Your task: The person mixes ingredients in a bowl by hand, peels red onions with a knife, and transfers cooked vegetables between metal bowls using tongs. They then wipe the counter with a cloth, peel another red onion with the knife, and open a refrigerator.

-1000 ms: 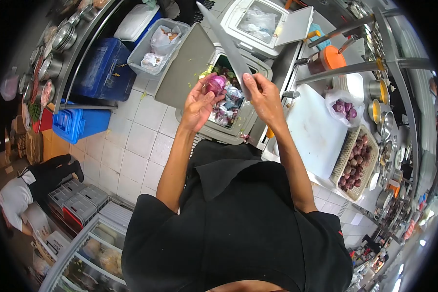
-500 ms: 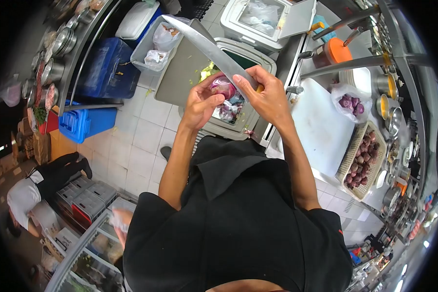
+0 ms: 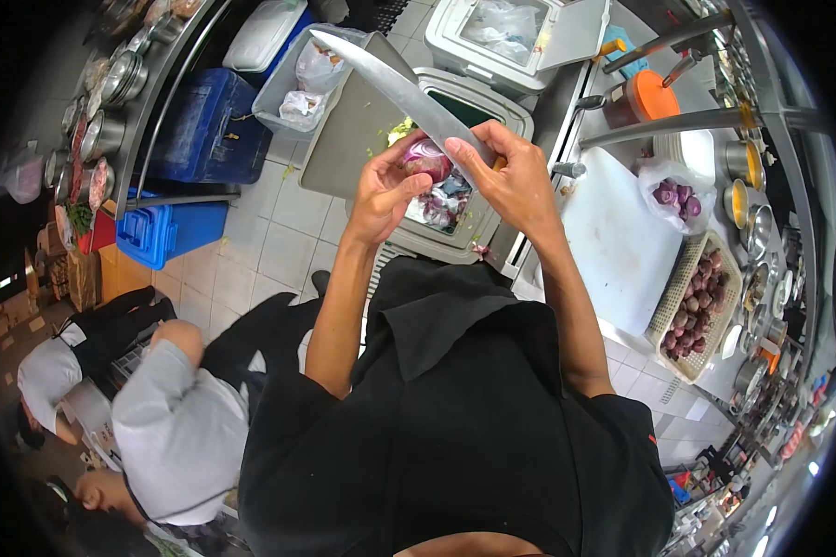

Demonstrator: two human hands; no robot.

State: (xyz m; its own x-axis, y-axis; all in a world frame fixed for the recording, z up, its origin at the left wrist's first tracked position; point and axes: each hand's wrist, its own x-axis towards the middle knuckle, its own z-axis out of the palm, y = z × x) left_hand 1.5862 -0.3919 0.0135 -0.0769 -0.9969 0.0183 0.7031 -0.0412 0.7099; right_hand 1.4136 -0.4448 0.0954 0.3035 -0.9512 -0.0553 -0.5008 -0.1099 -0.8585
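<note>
Over an open bin, my left hand (image 3: 384, 193) grips a red onion (image 3: 427, 160) whose purple and white layers show. My right hand (image 3: 506, 176) is closed around a large kitchen knife (image 3: 395, 86). Its long blade points up and to the left, its lower part right beside the onion; whether the edge touches it I cannot tell. Most of the knife's handle is hidden in my palm. Below the hands, the waste bin (image 3: 506, 237) holds peel and scraps, and its lid (image 3: 344, 125) hangs open to the left.
On the right counter lie a white cutting board (image 3: 622, 246), a basket of red onions (image 3: 659, 325) and a plastic bag with peeled onions (image 3: 678, 200). Another white bin (image 3: 483, 70) stands ahead. Two people in white tops, one of them close (image 3: 181, 436), are behind on the left.
A second person in a white top has come into view at the lower left, close to my left side. My hands, the knife and the onion stay nearly in place.
</note>
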